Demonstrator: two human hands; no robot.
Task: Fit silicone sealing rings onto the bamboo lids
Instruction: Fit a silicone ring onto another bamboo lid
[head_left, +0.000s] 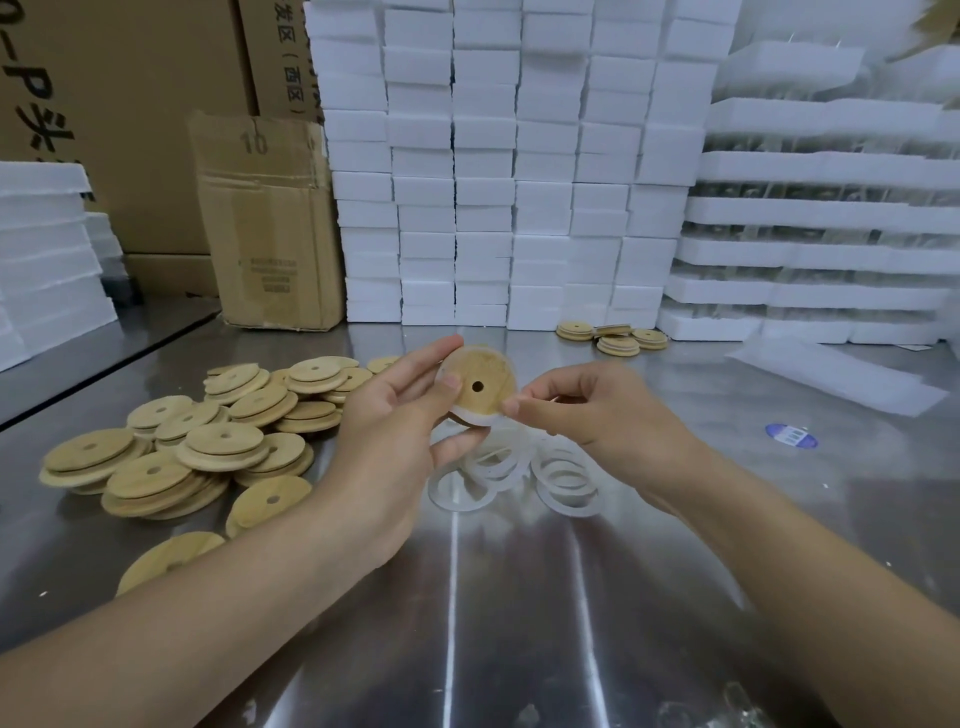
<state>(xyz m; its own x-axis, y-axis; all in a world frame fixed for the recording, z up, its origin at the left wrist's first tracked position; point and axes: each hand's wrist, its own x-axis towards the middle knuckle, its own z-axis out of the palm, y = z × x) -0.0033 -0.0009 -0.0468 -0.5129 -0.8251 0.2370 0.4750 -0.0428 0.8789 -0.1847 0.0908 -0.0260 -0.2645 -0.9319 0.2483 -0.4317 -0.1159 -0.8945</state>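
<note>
Off to the left of the left hand, a loose heap of round, pale bamboo lids (182, 457) with centre holes is lying on the shiny steel tabletop (519, 597), waiting for rings. The left hand (395, 415) is gripping one round bamboo lid (480, 384) in the space between the two hands. It is raised clear of the tabletop and tilted toward the camera, the thumb pressing on its face and the fingers curling round its rim. A translucent white silicone sealing ring (470, 419) is showing along the lid's lower edge, apparently partly seated. The right hand (582, 410) is pinching that ring at the lid's right edge between thumb and forefinger, the other fingers curled in.

Doing this well probably means the left thumb and fingers anchoring the seated stretch while the right hand is walking the free part round in short pulls, not one long stretch that could roll or twist the ring. How the far side is sitting cannot be told; the lid is hiding it.

Just below both hands, translucent white silicone rings (566, 483) are lying overlapped on the tabletop. Beyond the right hand, a few more lids (613, 338) are sitting beside stacked white foam blocks (498, 182).
</note>
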